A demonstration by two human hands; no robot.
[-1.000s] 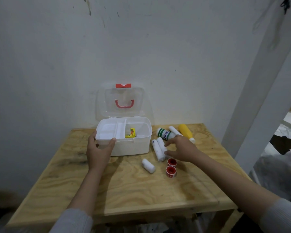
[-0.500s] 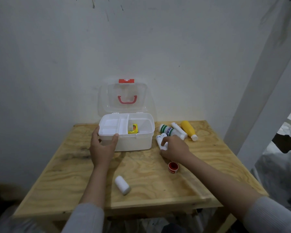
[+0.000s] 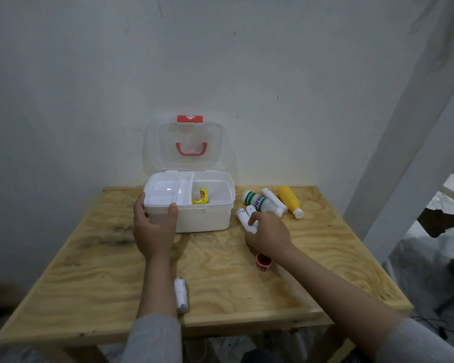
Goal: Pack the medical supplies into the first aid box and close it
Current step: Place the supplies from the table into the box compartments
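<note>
The right hand (image 3: 269,233) has come off the red-capped jars (image 3: 263,262) and its fingers now curl around two white tubes (image 3: 245,218) beside the open first aid box (image 3: 192,203); a bandage roll (image 3: 181,294) has rolled to the surface's near edge; left hand (image 3: 152,227) grips the box's corner

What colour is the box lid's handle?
Red, on the clear lid's handle; head view.

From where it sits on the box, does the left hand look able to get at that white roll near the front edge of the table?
Probably yes. The white roll lies in the open beside the left forearm, nothing on it. The left hand would have to let go of the first aid box and draw back.
</note>
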